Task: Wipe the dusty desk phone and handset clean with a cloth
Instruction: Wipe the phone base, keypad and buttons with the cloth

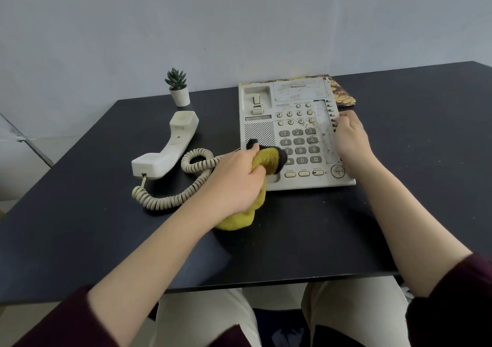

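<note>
A dark table (306, 240) is filling most of the view, standing against a pale wall (239, 21). A person is sitting at its near edge, both bare forearms reaching forward over the top, dark red sleeves (458, 306) pushed up toward the elbows.

The desk phone (266, 106) is lying flat toward the far right of the table, its cream casing showing dust and specks around the label panel and the strip beside the keypad. Its far corner is sitting on a patterned book or folder (343, 93).

The right hand (351, 136) is resting on the phone's right edge, fingers curled over the row of side keys and gripping the casing.

The left hand (237, 178) is clutching a yellow cloth (269, 160), fingers clamped round its bunched middle. The cloth's dark-edged upper end is pressing on the phone's lower left, between the speaker grille and the keypad; its lower end is lying on the table under the wrist.

The handset (170, 146) is lying off the cradle, face up, on the table to the left of the phone and well apart from it. Its coiled cord (170, 200) is looping from the handset's near end toward the phone, passing behind the left hand.

A small potted plant (178, 88) is standing upright beyond the handset, near the table's far edge.
</note>
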Motion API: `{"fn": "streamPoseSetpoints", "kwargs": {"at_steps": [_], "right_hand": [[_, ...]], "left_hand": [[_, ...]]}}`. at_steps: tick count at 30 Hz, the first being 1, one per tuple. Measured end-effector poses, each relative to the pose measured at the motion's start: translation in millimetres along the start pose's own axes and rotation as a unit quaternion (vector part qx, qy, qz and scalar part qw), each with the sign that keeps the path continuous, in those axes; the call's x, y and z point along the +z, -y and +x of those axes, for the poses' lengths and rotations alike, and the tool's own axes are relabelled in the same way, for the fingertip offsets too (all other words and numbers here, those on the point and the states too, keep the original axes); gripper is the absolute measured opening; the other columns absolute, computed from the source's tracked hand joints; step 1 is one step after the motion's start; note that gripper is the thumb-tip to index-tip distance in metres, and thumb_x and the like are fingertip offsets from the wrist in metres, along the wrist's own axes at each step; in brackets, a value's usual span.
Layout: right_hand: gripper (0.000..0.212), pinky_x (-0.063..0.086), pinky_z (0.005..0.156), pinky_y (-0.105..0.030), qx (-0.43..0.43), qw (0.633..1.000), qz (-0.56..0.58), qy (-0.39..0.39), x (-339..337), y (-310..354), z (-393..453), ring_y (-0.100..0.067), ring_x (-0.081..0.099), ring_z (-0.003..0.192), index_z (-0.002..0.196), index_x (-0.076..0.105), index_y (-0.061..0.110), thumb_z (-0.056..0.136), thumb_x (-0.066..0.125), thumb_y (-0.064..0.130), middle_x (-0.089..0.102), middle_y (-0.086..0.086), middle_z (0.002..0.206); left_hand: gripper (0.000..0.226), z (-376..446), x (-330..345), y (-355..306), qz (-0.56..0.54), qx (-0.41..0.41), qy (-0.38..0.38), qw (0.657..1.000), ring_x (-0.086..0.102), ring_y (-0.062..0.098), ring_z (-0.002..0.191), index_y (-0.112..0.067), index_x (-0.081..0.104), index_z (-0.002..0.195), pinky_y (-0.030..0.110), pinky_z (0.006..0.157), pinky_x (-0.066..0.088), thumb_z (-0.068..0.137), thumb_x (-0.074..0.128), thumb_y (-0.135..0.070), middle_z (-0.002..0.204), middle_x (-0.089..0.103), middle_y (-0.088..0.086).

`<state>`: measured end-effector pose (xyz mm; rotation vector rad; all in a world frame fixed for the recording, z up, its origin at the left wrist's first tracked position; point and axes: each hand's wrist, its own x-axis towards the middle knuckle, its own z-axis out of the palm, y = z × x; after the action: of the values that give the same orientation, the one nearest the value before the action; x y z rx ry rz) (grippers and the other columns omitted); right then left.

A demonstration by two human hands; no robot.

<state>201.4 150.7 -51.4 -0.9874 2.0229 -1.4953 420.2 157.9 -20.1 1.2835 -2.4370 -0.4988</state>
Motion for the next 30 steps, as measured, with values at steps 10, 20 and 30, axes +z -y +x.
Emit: {"fn": "streamPoseSetpoints", "kwargs": {"at_steps": [10,20,30], "right_hand": [[0.027,0.036,0.062,-0.029,-0.004,1.0,0.003,-0.001,0.8,-1.7,0.4,-0.01,0.044,0.076,0.104,0.047,0.017,0.094,0.022,0.019,0.049,0.006,0.086],[0.025,0.035,0.06,-0.029,-0.006,1.0,0.011,-0.004,1.4,-1.9,-0.1,-0.01,0.042,0.071,0.101,0.045,0.015,0.094,0.021,0.018,0.048,0.005,0.084],[0.026,0.035,0.058,-0.027,-0.005,1.0,0.012,-0.003,0.7,-1.9,-0.2,-0.009,0.042,0.071,0.104,0.046,0.016,0.095,0.022,0.019,0.048,0.005,0.085]], "left_hand": [[0.058,9.7,24.6,-13.8,0.001,-0.012,0.063,0.998,0.053,0.019,0.074,-0.018,0.014,0.152,0.026,0.064,0.04,0.098,0.035,-0.021,0.109,0.054,0.008],[0.029,13.1,20.8,-1.9,-0.176,-0.031,0.096,0.979,0.045,0.014,0.05,-0.019,0.067,0.109,0.028,0.055,0.042,0.092,0.044,-0.012,0.068,0.059,0.006],[0.025,7.2,24.0,4.2,-0.137,-0.024,-0.004,0.99,0.059,0.008,0.082,-0.025,0.052,0.117,0.016,0.063,0.043,0.093,0.046,-0.018,0.097,0.062,-0.003]]}}
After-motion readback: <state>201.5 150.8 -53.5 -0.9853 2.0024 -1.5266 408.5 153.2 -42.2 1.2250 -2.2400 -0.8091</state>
